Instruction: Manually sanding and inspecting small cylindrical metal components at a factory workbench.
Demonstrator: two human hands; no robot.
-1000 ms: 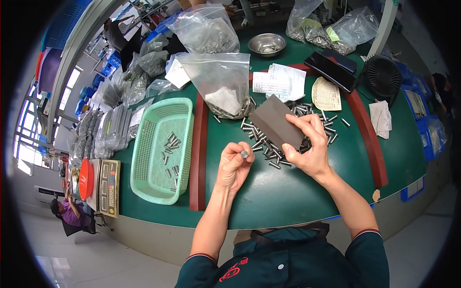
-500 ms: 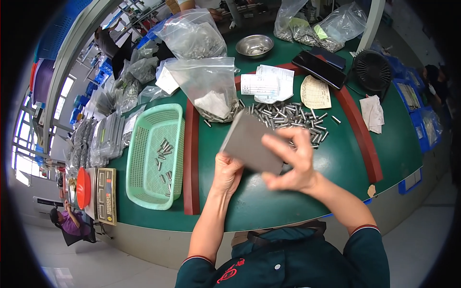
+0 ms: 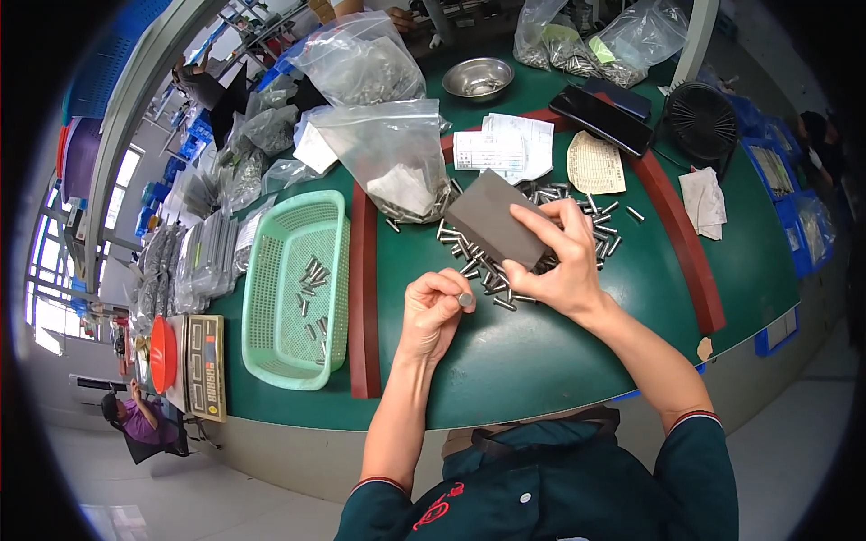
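My left hand (image 3: 428,316) is closed, pinching a small metal pin (image 3: 465,299) whose round end shows between the thumb and fingers. To its right, my right hand (image 3: 566,269) grips a dark grey rectangular block (image 3: 494,218), thumb on the near edge and fingers over the top face. The block is tilted above a loose pile of shiny metal pins (image 3: 499,287) and hides part of it. A green plastic basket (image 3: 340,298) left of my hands holds several more pins (image 3: 314,275).
Dark red strips (image 3: 364,298) border the work area. Behind the pile are a zip bag of pins (image 3: 397,162), paper slips (image 3: 505,149), a phone (image 3: 600,119) and a steel bowl (image 3: 478,79). A black fan (image 3: 700,122) stands right; a scale (image 3: 206,368) sits left.
The block has moved from my left hand to my right, up and away over the pile. My left hand, lower now, pinches a pin with its end showing.
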